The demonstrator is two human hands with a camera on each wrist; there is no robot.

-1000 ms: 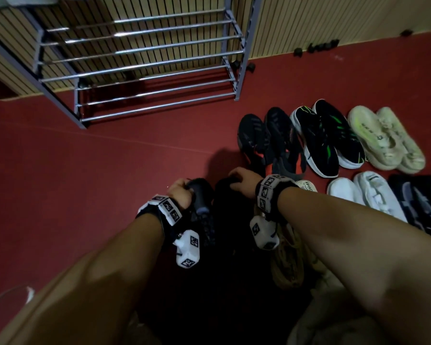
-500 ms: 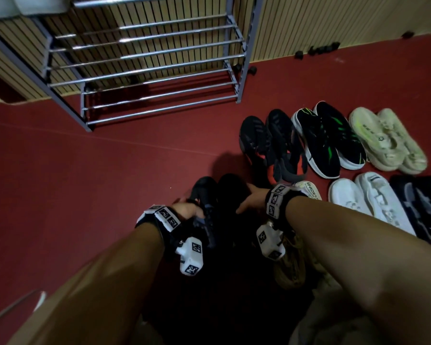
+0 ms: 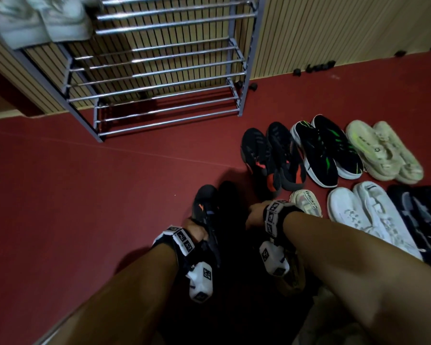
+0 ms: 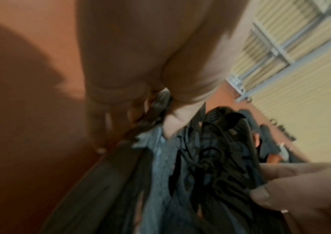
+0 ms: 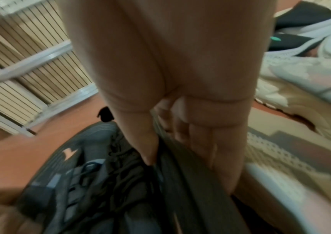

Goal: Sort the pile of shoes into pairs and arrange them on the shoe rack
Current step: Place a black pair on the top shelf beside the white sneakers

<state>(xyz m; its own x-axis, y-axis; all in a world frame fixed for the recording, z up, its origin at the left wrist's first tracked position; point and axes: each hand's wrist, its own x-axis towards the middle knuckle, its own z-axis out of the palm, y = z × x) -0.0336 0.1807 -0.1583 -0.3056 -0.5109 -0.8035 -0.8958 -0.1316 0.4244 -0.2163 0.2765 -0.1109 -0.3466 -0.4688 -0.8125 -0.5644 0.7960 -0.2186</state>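
Observation:
Two dark shoes lie side by side on the red floor in front of me. My left hand [image 3: 197,227] grips the left dark shoe [image 3: 204,202], which has an orange mark, thumb and fingers pinching its side [image 4: 138,126]. My right hand [image 3: 255,216] pinches the collar of the right dark shoe [image 3: 228,195] between thumb and fingers [image 5: 178,158]. The metal shoe rack [image 3: 159,70] stands ahead to the left against the slatted wall, with pale shoes [image 3: 42,18] on its top shelf.
Pairs stand on the floor to the right: black and orange [image 3: 271,155], black and green [image 3: 326,150], cream [image 3: 383,150], white [image 3: 366,215], dark grey [image 3: 423,215]. A beige shoe [image 3: 306,202] lies under my right wrist. Bare red floor lies between me and the rack.
Both hands now sit lower and nearer to me along the two dark shoes, whose toes stick out further ahead. The view has swung up, showing more of the rack and its top shelf.

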